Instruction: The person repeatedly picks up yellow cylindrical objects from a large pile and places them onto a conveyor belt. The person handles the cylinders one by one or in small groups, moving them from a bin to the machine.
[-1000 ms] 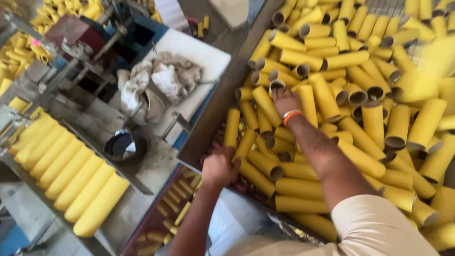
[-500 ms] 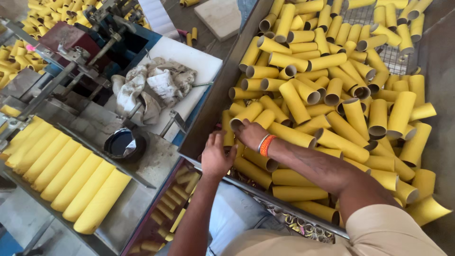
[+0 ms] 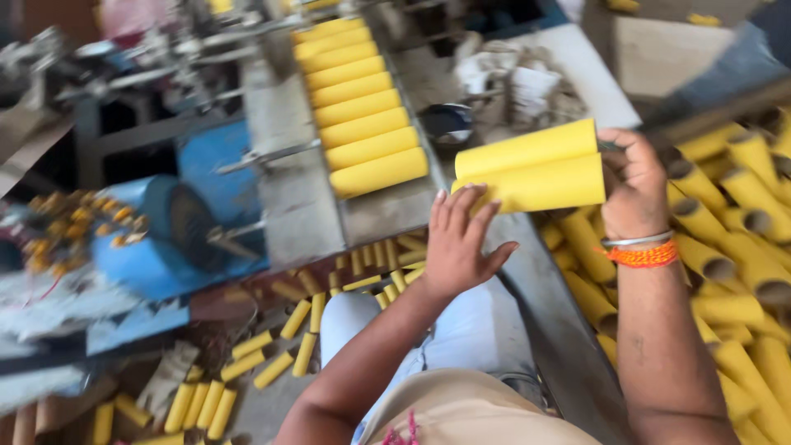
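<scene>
My right hand (image 3: pixel 633 183) grips the right ends of two yellow cardboard tubes (image 3: pixel 531 168), held side by side and lying level above the bench edge. An orange thread band and a metal bangle sit on that wrist. My left hand (image 3: pixel 456 239) has its fingers spread and touches the left end of the lower tube from below. A row of several yellow tubes (image 3: pixel 356 107) lies side by side on the grey machine tray (image 3: pixel 290 191) just left of the held pair.
A heap of yellow tubes (image 3: pixel 733 280) fills the bin at the right. Small yellow tubes (image 3: pixel 288 330) litter the floor below. A blue machine housing (image 3: pixel 177 239) stands at left. Crumpled rags (image 3: pixel 519 78) and a dark round bowl (image 3: pixel 449 124) lie on the bench behind.
My right hand has come out of the tube heap holding two tubes and carried them left. My left hand rose to meet them. The view swung left toward the machine tray.
</scene>
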